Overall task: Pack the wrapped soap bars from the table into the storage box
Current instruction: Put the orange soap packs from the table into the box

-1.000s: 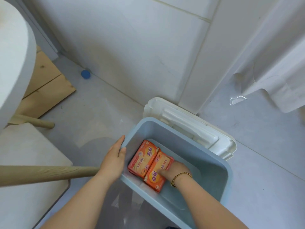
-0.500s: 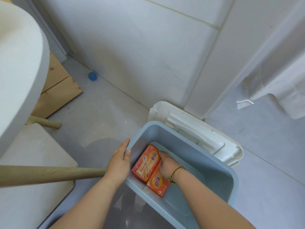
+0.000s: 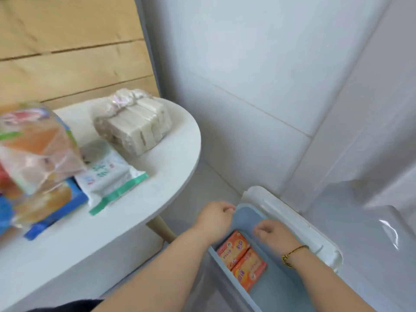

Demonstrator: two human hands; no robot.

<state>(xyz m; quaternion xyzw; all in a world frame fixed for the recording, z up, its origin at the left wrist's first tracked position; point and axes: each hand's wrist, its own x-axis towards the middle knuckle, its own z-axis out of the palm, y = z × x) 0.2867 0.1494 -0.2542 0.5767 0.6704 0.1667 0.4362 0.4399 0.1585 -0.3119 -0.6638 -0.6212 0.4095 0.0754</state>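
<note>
Two orange wrapped soap bars (image 3: 242, 258) lie side by side on the bottom of the light blue storage box (image 3: 227, 275) at the lower right. My left hand (image 3: 215, 218) grips the box's left rim near its far corner. My right hand (image 3: 273, 235) hovers inside the box above the bars, fingers loosely curled and holding nothing. A bundle of pale soap bars (image 3: 135, 122) wrapped in clear plastic sits on the white round table (image 3: 171, 158).
The box's white lid (image 3: 299, 226) leans behind it against the tiled wall. On the table lie a white and green packet (image 3: 108, 176), a clear bag of colourful goods (image 3: 33, 158) and a blue pack. A wooden table leg (image 3: 161, 227) stands left of the box.
The view has swung up and left, so the tabletop shows. My right hand has lifted off the orange bars; both lie in the box. My left hand has slid along the rim.
</note>
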